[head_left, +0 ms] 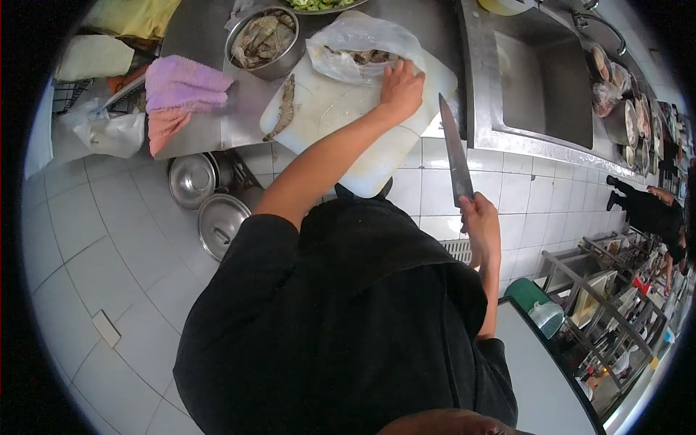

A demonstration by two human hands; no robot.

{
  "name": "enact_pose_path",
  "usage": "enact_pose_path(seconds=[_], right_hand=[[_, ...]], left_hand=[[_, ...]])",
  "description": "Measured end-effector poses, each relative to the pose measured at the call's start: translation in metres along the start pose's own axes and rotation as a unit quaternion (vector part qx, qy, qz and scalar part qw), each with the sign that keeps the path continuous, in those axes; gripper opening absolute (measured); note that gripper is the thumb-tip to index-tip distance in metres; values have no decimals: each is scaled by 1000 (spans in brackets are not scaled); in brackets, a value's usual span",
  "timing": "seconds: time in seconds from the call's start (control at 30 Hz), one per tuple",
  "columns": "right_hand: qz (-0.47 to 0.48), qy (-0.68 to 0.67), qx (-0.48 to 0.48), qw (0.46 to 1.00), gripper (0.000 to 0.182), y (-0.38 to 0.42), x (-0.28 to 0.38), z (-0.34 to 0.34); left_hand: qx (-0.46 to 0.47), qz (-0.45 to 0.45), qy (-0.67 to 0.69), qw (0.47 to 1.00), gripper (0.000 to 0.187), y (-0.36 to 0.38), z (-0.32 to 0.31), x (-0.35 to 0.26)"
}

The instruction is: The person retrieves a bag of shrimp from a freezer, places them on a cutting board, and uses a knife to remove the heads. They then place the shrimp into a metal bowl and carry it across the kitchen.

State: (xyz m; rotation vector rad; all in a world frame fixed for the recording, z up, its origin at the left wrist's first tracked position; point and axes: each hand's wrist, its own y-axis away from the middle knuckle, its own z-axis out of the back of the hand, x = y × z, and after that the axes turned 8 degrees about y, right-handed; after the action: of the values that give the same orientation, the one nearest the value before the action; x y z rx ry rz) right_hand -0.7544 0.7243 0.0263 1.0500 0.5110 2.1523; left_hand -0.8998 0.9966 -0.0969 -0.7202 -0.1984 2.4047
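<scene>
My left hand (402, 88) reaches over the white cutting board (326, 119), its fingers curled on the near edge of a clear plastic bag (366, 40). Inside the mouth of that bag lie several greyish shrimp (373, 56). My right hand (478, 214) is wrapped round the handle of a large kitchen knife (455, 148), held off the board's right side with the blade pointing away from me. A single whole shrimp (285, 112) lies along the board's left edge. Behind it stands a metal bowl (233, 51) of shrimp.
A steel sink (547, 94) with a tap (609, 25) is at right. Purple and pink cloths (185, 83) hang at the counter's left edge, above metal lids (221, 223). A plate of green vegetables (319, 6) sits at the back. Another person (649, 210) stands far right.
</scene>
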Motion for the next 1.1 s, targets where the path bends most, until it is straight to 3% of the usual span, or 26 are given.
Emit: enact_pose_path(seconds=[0.07, 0.17, 0.23, 0.37, 0.47, 0.57, 0.6, 0.7, 0.8, 0.9, 1.1], right_hand=[[-3, 3, -4, 1000, 31, 2, 1, 2], [-1, -8, -4, 1000, 31, 2, -1, 3], [7, -13, -8, 1000, 30, 1, -2, 4], [23, -10, -12, 1000, 29, -2, -5, -1], [26, -15, 0, 1000, 29, -6, 5, -2], [31, -28, 7, 999, 27, -9, 6, -6], [33, -33, 8, 999, 27, -10, 4, -7], [-1, -79, 30, 996, 24, -6, 6, -7], [0, -50, 29, 998, 26, 0, 10, -5], [18, -30, 22, 999, 27, -2, -2, -8], [24, -39, 18, 999, 27, 3, 5, -11]], left_hand=[[68, 24, 33, 997, 31, 8, 5, -9], [50, 38, 105, 993, 30, 22, 4, 7], [-80, 35, 142, 986, 29, 26, 33, 15], [-193, 80, -105, 972, 55, -5, 99, 56], [-29, 136, -112, 984, 58, -19, 116, 113], [-26, 107, 36, 993, 49, -8, 154, 121], [-49, 125, 52, 990, 36, -8, 169, 132], [-167, 173, 2, 971, 31, 12, 195, 192], [-158, 246, -40, 956, 32, 20, 221, 222], [-116, 197, -17, 973, 31, 12, 214, 232], [-73, 221, -101, 967, 30, -22, 195, 220]])
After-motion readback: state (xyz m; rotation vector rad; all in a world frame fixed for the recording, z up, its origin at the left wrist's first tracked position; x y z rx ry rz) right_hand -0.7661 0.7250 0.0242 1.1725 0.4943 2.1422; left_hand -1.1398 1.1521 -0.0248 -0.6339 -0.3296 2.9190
